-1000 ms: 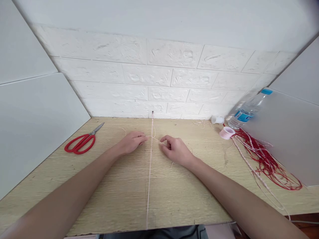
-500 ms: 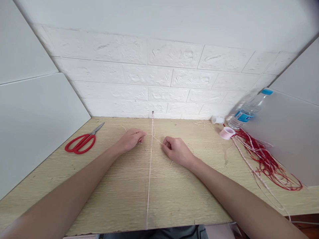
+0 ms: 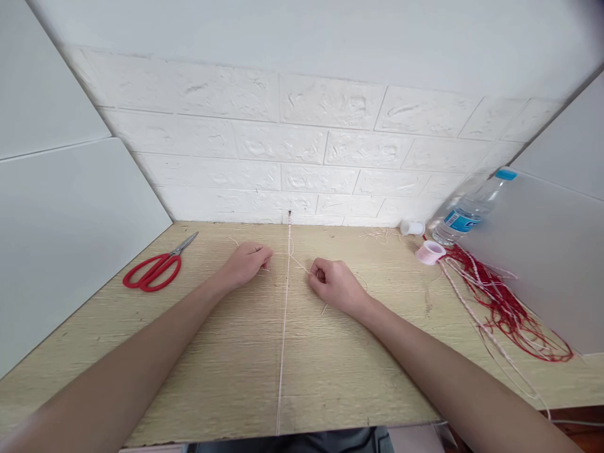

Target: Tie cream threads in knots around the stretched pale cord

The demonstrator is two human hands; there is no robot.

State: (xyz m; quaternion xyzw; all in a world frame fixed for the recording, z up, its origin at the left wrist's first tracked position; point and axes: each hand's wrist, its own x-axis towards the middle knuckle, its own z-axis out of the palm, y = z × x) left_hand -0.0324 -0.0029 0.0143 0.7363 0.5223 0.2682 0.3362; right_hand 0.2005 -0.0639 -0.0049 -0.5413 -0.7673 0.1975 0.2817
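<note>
L hand (image 3: 245, 264) & R hand (image 3: 336, 286) each pinch shut on a thin working thread (image 3: 298, 264), either side of the taut pink cord (image 3: 283, 340). Knot half-tightened near cord's far end; most of cord bare. Scissors (image 3: 153, 272) well left of cord.

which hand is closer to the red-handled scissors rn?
Left. The left hand lies to the right of the red-handled scissors on the wooden table; the right hand is farther right, past the taut pale cord.
</note>
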